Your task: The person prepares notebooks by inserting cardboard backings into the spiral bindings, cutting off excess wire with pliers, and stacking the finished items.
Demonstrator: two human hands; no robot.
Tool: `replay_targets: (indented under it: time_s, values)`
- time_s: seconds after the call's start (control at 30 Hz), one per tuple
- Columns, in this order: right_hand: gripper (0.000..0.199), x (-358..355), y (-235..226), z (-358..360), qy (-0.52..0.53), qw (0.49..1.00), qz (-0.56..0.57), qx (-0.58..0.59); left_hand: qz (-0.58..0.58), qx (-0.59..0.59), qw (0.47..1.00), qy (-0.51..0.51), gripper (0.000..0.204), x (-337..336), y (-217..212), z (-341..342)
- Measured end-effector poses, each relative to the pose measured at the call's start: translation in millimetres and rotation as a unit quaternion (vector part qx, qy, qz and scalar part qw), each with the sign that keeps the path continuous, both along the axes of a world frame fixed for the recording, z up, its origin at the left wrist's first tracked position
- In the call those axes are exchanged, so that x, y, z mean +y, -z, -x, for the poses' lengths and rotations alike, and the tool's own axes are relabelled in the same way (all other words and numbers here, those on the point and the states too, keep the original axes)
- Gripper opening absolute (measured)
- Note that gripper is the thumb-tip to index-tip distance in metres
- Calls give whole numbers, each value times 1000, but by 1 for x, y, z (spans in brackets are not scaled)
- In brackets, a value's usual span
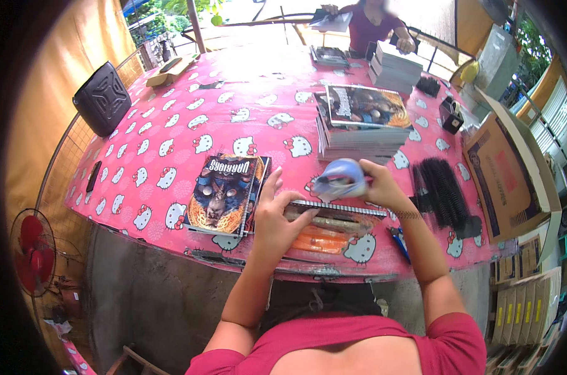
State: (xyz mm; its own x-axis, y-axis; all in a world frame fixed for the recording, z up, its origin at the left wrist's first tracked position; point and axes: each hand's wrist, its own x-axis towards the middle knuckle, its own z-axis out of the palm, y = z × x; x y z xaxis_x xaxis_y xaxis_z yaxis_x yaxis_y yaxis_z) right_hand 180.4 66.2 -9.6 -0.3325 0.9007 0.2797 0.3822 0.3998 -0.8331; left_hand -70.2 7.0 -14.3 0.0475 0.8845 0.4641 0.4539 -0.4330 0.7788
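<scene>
My right hand [378, 185] is closed on a rounded blue-and-white object [341, 178]. Motion blurs it, so its kind cannot be made out. Below it, a narrow strip with evenly spaced dark and light marks [346, 207] lies along the far edge of a brownish flat piece [336, 224]. The thumb and index finger of my left hand [280, 215] pinch the strip's left end, the other fingers spread upward. An orange object [321, 241] sits on the near side of the flat piece. Just left of my left hand rests a small pile of illustrated books [221, 194].
Farther back stands a tall stack of books [361, 134]. Black binding coils [443, 194] and blue-handled pliers [398, 244] lie to the right, near a cardboard box [515, 169]. Another person [374, 28] handles papers across the pink table [152, 137]. A red fan [33, 251] stands at left.
</scene>
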Motion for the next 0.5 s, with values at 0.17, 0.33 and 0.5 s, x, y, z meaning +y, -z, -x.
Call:
replay_targets:
  time_s: [0.17, 0.33, 0.5]
  values:
    - [40, 7, 1, 13, -59, 997, 12, -47, 7, -70, 997, 4, 40, 3, 2, 7]
    - [39, 6, -19, 32, -88, 994, 53, 21, 90, -328, 938, 76, 45, 1, 19, 15]
    - [44, 15, -7, 37, -176, 981, 30, 76, 116, -366, 921, 69, 41, -3, 27, 20]
